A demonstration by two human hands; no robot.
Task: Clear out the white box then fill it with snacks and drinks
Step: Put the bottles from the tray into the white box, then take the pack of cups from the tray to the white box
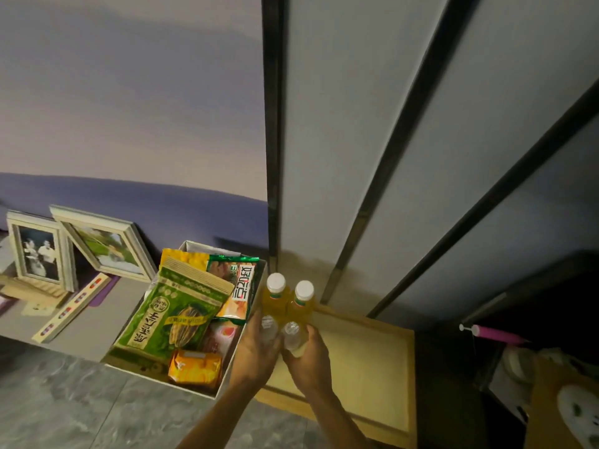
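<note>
The white box (227, 377) sits on the floor, packed with snack bags: a big green seed bag (168, 315), a yellow packet (194, 366) and a green-edged packet (240, 286). Just right of the box stand two yellow drink bottles with white caps (276, 291) (303, 298). My left hand (256, 348) grips a clear bottle (268, 325) and my right hand (309, 361) grips another clear bottle (293, 333), both held close together in front of the yellow bottles, at the box's right wall.
A wooden tray or board (366, 361) lies under the bottles to the right. Two picture frames (35, 251) (107, 244) lean against the wall on the left, with a long card strip (69, 311) in front. Dark-framed panels rise behind.
</note>
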